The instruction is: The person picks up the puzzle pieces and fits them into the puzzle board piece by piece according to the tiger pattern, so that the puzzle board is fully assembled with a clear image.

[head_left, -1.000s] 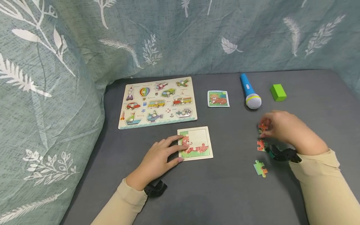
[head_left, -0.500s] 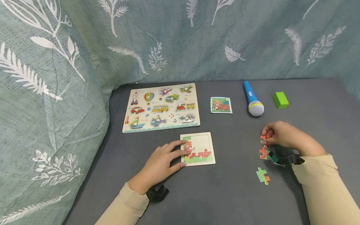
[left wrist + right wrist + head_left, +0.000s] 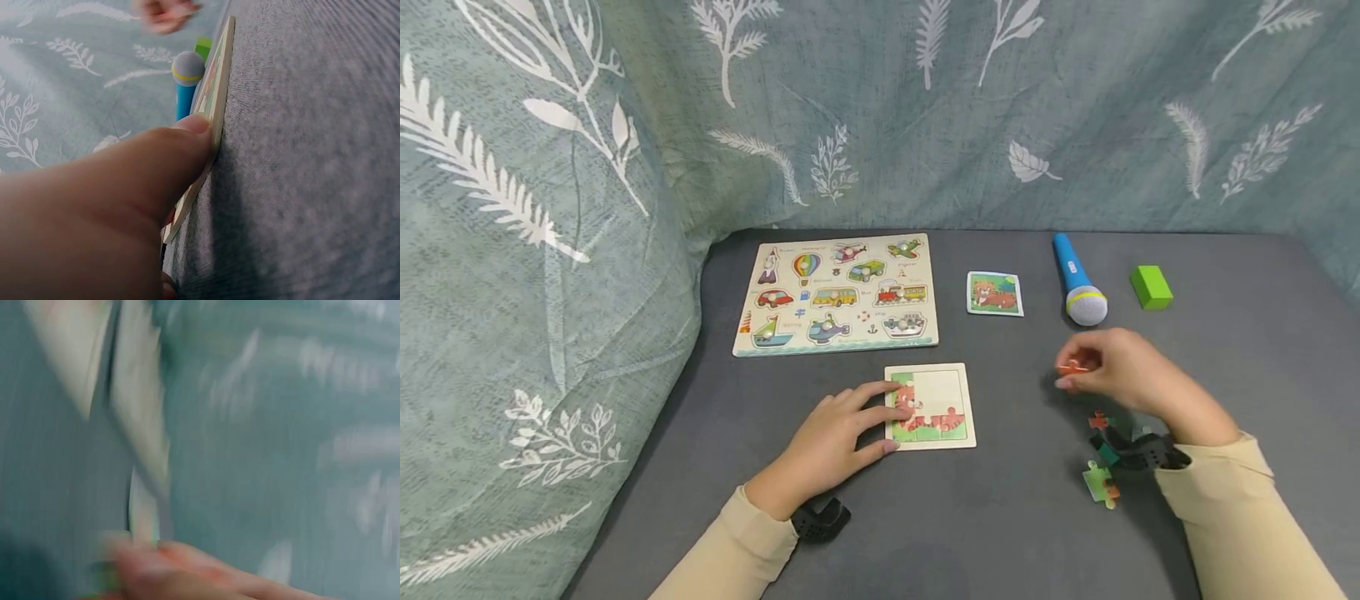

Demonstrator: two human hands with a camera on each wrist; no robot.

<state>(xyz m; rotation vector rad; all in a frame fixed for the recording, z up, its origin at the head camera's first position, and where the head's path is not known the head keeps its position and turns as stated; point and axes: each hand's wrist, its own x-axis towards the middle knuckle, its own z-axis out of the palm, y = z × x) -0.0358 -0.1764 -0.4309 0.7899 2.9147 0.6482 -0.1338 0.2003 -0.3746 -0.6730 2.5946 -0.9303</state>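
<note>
My left hand [image 3: 831, 433] rests on the left side of a small wooden jigsaw puzzle tray [image 3: 940, 383], fingers spread over the picture. In the left wrist view its thumb [image 3: 194, 125] lies along the tray's edge. Fitted tiger pieces fill the tray's left side and bottom; its upper right shows bare wood. Off to the right, my right hand [image 3: 1120, 371] pinches a red puzzle piece [image 3: 1072, 367] between thumb and fingers above the table. Below that hand lie a red piece [image 3: 1099, 419] and a green-and-orange piece [image 3: 1100, 483]. The right wrist view is blurred.
A peg puzzle board with vehicles [image 3: 835, 297] lies behind the tray. To its right are a tiger picture card [image 3: 995, 293], a blue toy microphone [image 3: 1078, 283] and a green block [image 3: 1152, 287]. A leaf-patterned curtain [image 3: 880, 150] hangs along the back and left.
My right hand has picked up a red piece from the row at the right and moved a little left with it. The left hand stays on the tray. The head view has shifted slightly.
</note>
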